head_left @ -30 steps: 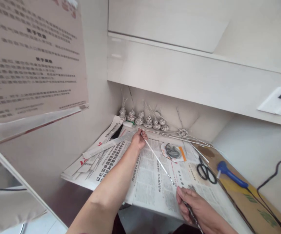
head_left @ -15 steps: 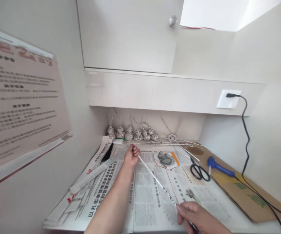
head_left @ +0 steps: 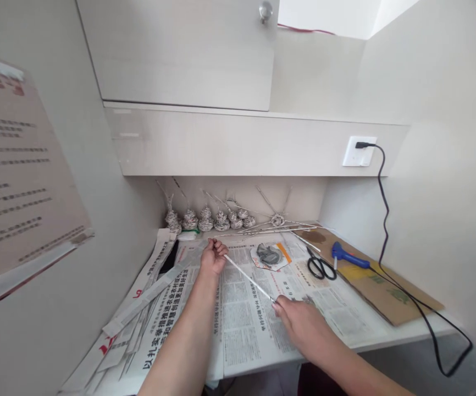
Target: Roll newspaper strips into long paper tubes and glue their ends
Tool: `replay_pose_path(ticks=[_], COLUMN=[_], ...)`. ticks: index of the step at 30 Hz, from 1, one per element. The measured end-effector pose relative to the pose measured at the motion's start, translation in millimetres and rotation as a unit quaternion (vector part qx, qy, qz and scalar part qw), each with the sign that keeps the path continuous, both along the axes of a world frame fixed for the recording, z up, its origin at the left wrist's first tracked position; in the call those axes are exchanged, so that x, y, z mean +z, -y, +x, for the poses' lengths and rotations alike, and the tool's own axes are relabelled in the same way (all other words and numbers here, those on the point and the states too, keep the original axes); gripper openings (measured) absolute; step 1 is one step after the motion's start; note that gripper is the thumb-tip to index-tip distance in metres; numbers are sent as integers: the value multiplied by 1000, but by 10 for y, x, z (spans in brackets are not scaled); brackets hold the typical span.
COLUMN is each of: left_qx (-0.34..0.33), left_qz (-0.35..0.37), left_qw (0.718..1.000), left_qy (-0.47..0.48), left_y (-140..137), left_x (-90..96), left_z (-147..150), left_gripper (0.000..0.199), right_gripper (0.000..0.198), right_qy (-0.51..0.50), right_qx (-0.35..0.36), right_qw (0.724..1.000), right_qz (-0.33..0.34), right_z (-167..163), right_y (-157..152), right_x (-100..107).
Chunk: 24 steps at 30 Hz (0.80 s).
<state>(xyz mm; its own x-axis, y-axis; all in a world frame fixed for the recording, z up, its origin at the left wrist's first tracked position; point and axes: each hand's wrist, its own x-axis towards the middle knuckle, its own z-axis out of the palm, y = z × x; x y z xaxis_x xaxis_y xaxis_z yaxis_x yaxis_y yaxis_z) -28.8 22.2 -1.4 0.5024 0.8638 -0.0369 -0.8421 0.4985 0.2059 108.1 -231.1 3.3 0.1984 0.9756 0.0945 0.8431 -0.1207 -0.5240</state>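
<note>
A thin rolled-paper stick (head_left: 247,278) slants between my two hands above the newspaper (head_left: 242,330). My left hand (head_left: 214,256) is closed around its far upper end. Lower and to the right, my right hand (head_left: 298,322) pinches the stick near its other end; the part inside the fingers is hidden. Just beyond the stick lies a grey lump of soft-looking material (head_left: 268,254) on a small white and orange card. Cut newspaper strips (head_left: 147,300) are piled left of my left arm.
Several woven paper gourds (head_left: 205,219) line the back wall, beside loose paper sticks (head_left: 271,230). Black-handled scissors (head_left: 321,267) and a blue glue gun (head_left: 350,257) lie to the right, the gun on cardboard (head_left: 380,297). Its black cord (head_left: 385,212) runs to the wall socket.
My right hand has moved up along the stick toward my left hand, shortening the stretch between them. The view has shifted right and slightly down. My left hand keeps its hold.
</note>
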Motion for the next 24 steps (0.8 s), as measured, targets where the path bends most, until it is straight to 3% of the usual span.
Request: replay_pose_path(ticks=[2,3,6,7,8,9,10,11,13,14,15,17,19,21,24], left_qx=[-5,-8,-14,-17,-20,-22,-23,-21,-11,-4,2,13,19,18,11], left_qz=[3,7,16,16,15,13,9,4,-8,-13,-17,-22,-21,-20,-20], left_qw=[1000,1000,1000,1000,1000,1000,1000,1000,1000,1000,999,999,999,999,999], left_qy=[5,7,14,12,8,3,-3,-9,-19,-24,-27,-32,-31,-28,-25], left_y=[14,23,51,58,61,61,58,50,28,16,5,-9,-9,2,20], left_x=[22,36,81,91,97,98,94,86,65,55,47,41,47,60,77], left_z=[-14,-18,-13,-7,0,6,11,14,15,14,13,11,12,14,21], left_gripper=[32,32,32,31,31,30,30,30,31,32,33,33,33,32,32], right_gripper=[39,40,35,33,32,32,34,35,32,27,22,18,23,29,35], right_qy=[-150,-256,-532,-578,-597,-590,-556,-495,-290,-165,-47,118,164,106,-75], right_qx=[3,7,31,40,47,49,45,40,25,12,-4,-36,-47,-24,16], right_qw=[988,962,820,783,766,770,797,842,948,983,998,992,985,994,996], right_qz=[-47,-89,-209,-226,-236,-238,-233,-212,-127,-80,-41,-4,-5,-6,-36], right_z=[0,1,-2,-8,-17,-29,-42,-54,-63,-59,-50,-22,3,15,9], right_y=[2,11,50,63,74,83,88,89,75,62,46,17,8,22,58], right_x=[7,8,-4,-10,-15,-17,-17,-13,1,10,19,39,58,73,65])
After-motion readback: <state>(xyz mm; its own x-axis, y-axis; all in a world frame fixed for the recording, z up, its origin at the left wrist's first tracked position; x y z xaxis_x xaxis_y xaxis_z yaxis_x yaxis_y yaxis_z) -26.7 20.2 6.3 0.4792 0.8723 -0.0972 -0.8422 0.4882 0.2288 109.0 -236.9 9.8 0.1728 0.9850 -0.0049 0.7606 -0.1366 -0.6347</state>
